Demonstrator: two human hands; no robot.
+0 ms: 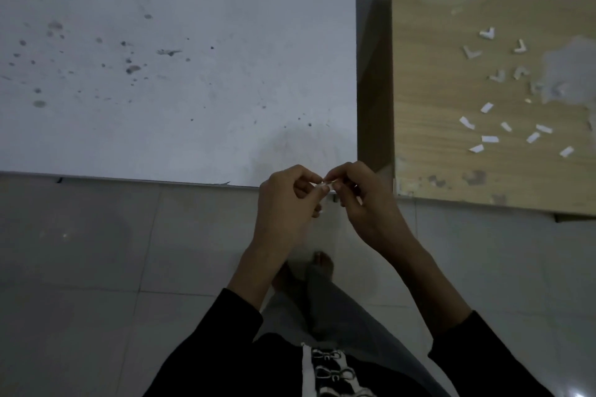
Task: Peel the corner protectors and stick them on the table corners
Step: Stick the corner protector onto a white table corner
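My left hand and my right hand meet just off the near right corner of the white table. Between their fingertips they pinch a small clear corner protector with a white strip on it. Both hands have their fingers curled round the small piece. On the wooden table to the right lie several more L-shaped corner protectors and, nearer me, several white peeled backing strips.
A narrow gap separates the white table from the wooden one. Grey floor tiles spread below the tables' near edges. My legs and a bare foot show under my hands. The white tabletop carries dark stains.
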